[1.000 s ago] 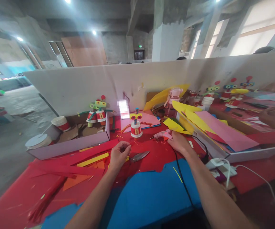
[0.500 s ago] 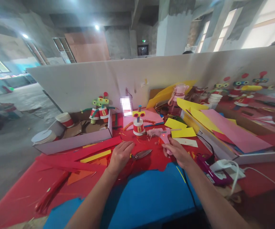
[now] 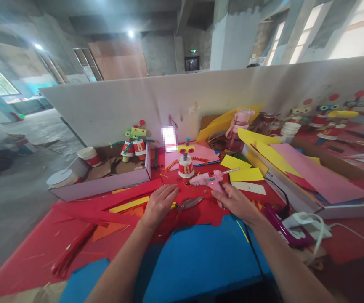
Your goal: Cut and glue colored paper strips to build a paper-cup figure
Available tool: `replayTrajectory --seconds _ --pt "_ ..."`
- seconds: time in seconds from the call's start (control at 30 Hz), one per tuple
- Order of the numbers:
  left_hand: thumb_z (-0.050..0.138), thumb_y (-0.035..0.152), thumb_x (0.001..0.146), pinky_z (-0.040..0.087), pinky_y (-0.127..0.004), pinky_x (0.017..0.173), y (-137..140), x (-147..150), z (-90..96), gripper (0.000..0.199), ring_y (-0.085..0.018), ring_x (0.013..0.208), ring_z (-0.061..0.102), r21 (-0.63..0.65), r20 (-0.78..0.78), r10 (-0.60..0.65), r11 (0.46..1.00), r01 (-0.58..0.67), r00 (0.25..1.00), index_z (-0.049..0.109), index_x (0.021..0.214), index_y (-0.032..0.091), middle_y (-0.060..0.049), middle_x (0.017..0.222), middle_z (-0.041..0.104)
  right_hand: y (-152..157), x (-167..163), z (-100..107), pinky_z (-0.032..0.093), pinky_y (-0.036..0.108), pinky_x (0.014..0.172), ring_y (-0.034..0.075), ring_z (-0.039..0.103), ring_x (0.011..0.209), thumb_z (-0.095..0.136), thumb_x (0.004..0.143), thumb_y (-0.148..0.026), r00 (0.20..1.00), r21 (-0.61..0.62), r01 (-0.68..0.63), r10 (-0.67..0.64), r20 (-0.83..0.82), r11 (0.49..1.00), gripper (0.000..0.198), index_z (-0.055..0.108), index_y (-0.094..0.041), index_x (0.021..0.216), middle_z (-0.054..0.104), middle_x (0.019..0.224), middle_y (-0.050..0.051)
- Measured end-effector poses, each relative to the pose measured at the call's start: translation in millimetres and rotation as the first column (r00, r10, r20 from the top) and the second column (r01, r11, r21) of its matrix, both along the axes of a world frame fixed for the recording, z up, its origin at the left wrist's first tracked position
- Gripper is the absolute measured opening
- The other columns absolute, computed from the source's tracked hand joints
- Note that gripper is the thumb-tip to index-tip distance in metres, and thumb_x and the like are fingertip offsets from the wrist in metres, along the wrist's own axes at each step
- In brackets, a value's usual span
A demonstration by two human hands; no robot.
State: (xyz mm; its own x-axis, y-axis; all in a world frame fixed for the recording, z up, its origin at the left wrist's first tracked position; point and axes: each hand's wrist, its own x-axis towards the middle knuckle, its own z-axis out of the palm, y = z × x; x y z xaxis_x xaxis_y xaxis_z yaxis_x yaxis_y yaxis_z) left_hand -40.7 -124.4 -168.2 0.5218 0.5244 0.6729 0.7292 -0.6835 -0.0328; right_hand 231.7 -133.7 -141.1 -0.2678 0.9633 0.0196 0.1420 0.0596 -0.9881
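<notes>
In my right hand point(image 3: 234, 202) is a pink hot glue gun point(image 3: 208, 180), a small red light glowing on its body and a glue stick poking out at the back. Its nozzle points left, just in front of a paper-cup robot figure point(image 3: 186, 167) with a yellow head, red eyes and orange coiled arms. I cannot tell whether the nozzle touches the cup. My left hand point(image 3: 158, 206) lies low over the red tabletop, palm down, its fingers stretched out together. Beside its fingertips lie scissors point(image 3: 189, 204), their handles partly hidden by the hand.
Finished robot figures point(image 3: 138, 145) stand in a shallow box point(image 3: 106, 187) at left. Another box point(image 3: 333, 210) at right holds coloured sheets. A purple power strip point(image 3: 290, 231) with cables lies near my right forearm. Blue sheet point(image 3: 200, 261) covers the near edge; a white partition point(image 3: 121, 101) stands behind.
The glue gun has tilted and come slightly lower and nearer, its nozzle dipping toward the cup's base. My left hand stays in place. The view has shifted a little.
</notes>
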Motion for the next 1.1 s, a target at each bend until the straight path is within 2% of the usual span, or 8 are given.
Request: replayTrajectory --seconds 0.2,0.47,0.63,0.8,1.0,1.1 --pt "0.044 0.015 0.093 0.054 -0.034 0.09 0.6 -0.2 -0.8 0.027 -0.019 0.1 0.065 0.075 -0.079 0.028 0.997 -0.022 0.996 0.066 0.107 0.017 -0.01 0.106 0.07 1.1 -1.9 -3.0 0.034 0.025 0.049 0.012 0.045 0.049 0.058 0.078 -0.057 0.999 0.004 -0.037 0.037 0.023 0.999 0.039 0.052 -0.02 0.088 0.051 0.055 -0.005" --pt "0.046 0.012 0.092 0.056 -0.034 0.084 0.7 1.9 3.9 0.025 -0.019 0.095 0.066 0.13 -0.046 -0.025 0.991 0.031 0.999 0.065 0.107 0.016 -0.011 0.102 0.071 -0.6 -5.3 4.0 0.032 0.023 0.048 0.01 0.041 0.049 0.056 0.08 -0.057 0.998 0.013 -0.054 0.053 0.042 0.998 0.045 0.052 -0.016 0.098 0.046 0.055 -0.006" --pt "0.046 0.01 0.091 0.056 -0.034 0.083 0.4 2.9 4.9 0.024 -0.019 0.092 0.066 0.181 -0.07 -0.004 0.983 0.017 0.998 0.065 0.104 0.015 -0.011 0.1 0.071 0.4 -6.9 1.7 0.033 0.023 0.049 0.011 0.041 0.052 0.054 0.082 -0.056 0.994 0.032 -0.085 0.082 0.065 0.996 0.046 0.051 -0.016 0.103 0.045 0.059 -0.005" --pt "0.046 0.011 0.091 0.056 -0.033 0.084 1.0 1.3 3.0 0.024 -0.019 0.094 0.066 0.181 -0.082 0.008 0.983 0.007 0.997 0.065 0.106 0.016 -0.011 0.101 0.071 2.7 -5.9 -3.3 0.035 0.023 0.051 0.01 0.042 0.054 0.055 0.082 -0.055 0.995 0.065 -0.085 0.081 0.057 0.994 0.046 0.051 -0.016 0.107 0.048 0.066 -0.003" --pt "0.046 0.011 0.091 0.056 -0.034 0.085 1.0 0.8 2.8 0.025 -0.019 0.095 0.066 0.166 -0.07 0.0 0.986 0.012 0.998 0.065 0.106 0.016 -0.011 0.102 0.071 5.2 -7.6 -1.2 0.033 0.022 0.048 0.01 0.038 0.053 0.056 0.081 -0.056 0.996 0.041 -0.068 0.066 0.053 0.997 0.044 0.053 -0.016 0.098 0.045 0.063 -0.004" --pt "0.045 0.012 0.091 0.056 -0.033 0.085 1.2 1.1 3.0 0.026 -0.019 0.096 0.066 0.149 -0.05 -0.012 0.989 0.019 0.999 0.066 0.107 0.017 -0.011 0.102 0.071 4.0 -7.8 0.4 0.035 0.023 0.05 0.01 0.04 0.055 0.057 0.081 -0.054 0.997 0.054 -0.073 0.071 0.04 0.996 0.043 0.053 -0.016 0.101 0.048 0.066 -0.003"
